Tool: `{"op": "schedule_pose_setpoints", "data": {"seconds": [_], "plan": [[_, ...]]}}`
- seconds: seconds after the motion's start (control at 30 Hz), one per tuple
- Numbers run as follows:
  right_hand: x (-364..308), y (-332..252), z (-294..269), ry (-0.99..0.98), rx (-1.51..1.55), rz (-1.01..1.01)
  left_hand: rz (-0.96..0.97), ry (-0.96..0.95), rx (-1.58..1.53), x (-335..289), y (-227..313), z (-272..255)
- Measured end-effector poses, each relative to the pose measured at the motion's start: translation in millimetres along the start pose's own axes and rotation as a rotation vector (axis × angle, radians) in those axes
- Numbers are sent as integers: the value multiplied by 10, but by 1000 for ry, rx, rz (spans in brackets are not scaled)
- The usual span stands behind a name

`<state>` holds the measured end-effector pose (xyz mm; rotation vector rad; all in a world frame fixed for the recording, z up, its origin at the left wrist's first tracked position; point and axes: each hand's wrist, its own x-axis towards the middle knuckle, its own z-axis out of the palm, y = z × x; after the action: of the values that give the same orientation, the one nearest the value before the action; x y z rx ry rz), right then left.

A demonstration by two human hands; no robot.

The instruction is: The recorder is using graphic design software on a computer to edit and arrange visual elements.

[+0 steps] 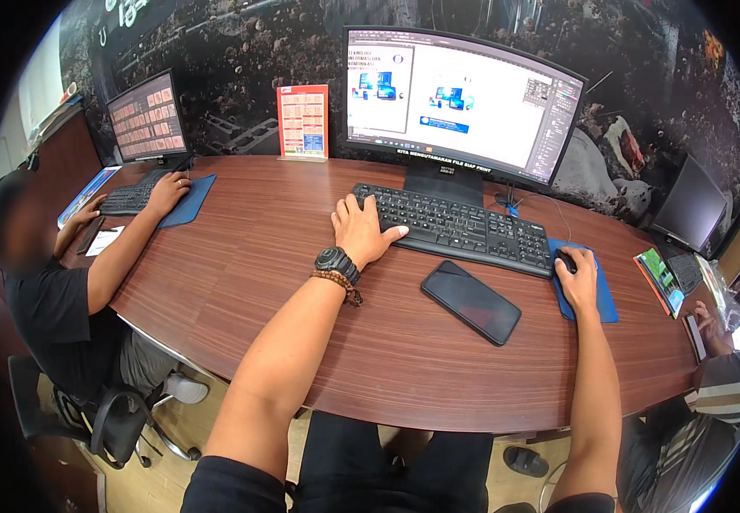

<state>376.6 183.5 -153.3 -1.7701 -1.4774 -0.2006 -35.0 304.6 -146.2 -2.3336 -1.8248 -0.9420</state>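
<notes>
A black keyboard (464,224) lies on the brown wooden desk in front of a wide curved monitor (464,94). My left hand (360,231) rests at the keyboard's left end, fingers spread over the keys and the thumb near its lower edge. A black watch (337,262) and a beaded bracelet (336,280) circle that wrist. At the right, my right hand (581,278) is wrapped round a black computer mouse (568,258) on a blue mouse pad (607,301). Between my forearms a dark-screened smartphone (471,302) lies flat. The monitor displays a design program with pictures of devices.
A red-bordered calendar (303,122) stands left of the monitor. At the far left a co-worker (53,291) uses another keyboard (128,198) and monitor (146,117). To the right are a dark screen (691,205), booklets (659,280) and a person holding a phone (695,336).
</notes>
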Motion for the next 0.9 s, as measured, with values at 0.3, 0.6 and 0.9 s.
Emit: {"op": "schedule_pose_setpoints", "data": {"seconds": [0.3, 0.6, 0.9], "plan": [[4, 0, 5, 15, -17, -17, -25, -60, -9, 5, 37, -53], [-2, -39, -25, -3, -18, 1, -26, -67, -1, 4, 41, -62], [16, -13, -14, 28, -32, 13, 1, -30, 16, 5, 15, -11]]}}
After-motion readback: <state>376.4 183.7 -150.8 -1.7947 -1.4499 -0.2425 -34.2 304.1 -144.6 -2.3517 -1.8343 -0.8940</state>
